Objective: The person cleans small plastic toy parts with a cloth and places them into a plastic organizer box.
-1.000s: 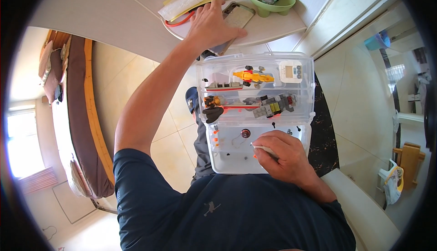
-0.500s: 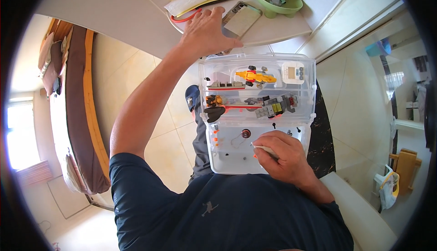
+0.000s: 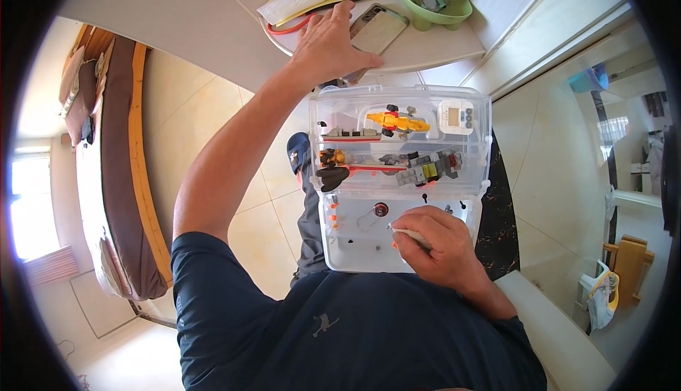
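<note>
Stretched out over the shelf, my left hand [image 3: 328, 49] has its fingers and thumb apart, beside and partly over a phone [image 3: 380, 31] lying there. Firm contact with the phone cannot be made out. My right hand [image 3: 441, 246] is closed on a slim, pale, pen-like tool [image 3: 411, 234], its tip above the lower tray [image 3: 355, 258] of a clear plastic box. In that tray lie a round reddish-brown part with a thin wire [image 3: 381, 209], small orange pieces [image 3: 334, 216] and black bits. The upper section holds a yellow toy brick model [image 3: 399, 120] and a grey brick build [image 3: 429, 168].
On the shelf [image 3: 454, 47] are a green bowl [image 3: 460, 7] with a watch in it, a yellow tray with white paper [image 3: 294, 2] and a red cord [image 3: 291, 29]. A white timer [image 3: 455, 116] sits in the box. A bed [image 3: 128, 178] stands left.
My left hand has shifted slightly right, closer to the phone. My right hand and the tool stay almost where they were.
</note>
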Demonstrator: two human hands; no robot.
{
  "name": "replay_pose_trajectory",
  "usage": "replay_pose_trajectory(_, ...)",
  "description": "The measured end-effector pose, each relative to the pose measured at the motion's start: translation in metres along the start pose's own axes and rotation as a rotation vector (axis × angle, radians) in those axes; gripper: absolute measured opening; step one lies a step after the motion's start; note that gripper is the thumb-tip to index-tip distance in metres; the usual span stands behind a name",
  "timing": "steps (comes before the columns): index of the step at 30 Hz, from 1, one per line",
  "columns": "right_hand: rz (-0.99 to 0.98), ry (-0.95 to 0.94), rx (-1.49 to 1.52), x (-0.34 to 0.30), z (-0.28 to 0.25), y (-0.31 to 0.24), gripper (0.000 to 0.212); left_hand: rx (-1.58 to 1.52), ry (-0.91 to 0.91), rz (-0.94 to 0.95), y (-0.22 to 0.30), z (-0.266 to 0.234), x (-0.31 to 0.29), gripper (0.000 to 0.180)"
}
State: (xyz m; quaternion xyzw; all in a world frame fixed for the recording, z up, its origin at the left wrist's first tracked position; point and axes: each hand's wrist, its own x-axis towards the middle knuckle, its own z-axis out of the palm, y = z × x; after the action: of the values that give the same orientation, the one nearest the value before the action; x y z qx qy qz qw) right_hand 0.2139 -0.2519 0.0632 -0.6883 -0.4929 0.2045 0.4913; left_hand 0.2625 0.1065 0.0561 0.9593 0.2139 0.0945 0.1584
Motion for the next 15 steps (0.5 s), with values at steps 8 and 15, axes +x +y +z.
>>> replay_pose_trajectory(8,-0.005,0.001,0.002,0.0010,-0.0014,-0.0003,0.017,-0.072,-0.043,-0.032,-0.0028,0.0018,0.0053,0.124)
replay_pose_trajectory(15,-0.002,-0.003,0.002,0.0010,-0.0020,-0.0001,0.017,-0.019,-0.048,-0.007,-0.0029,0.0022,0.0073,0.124)
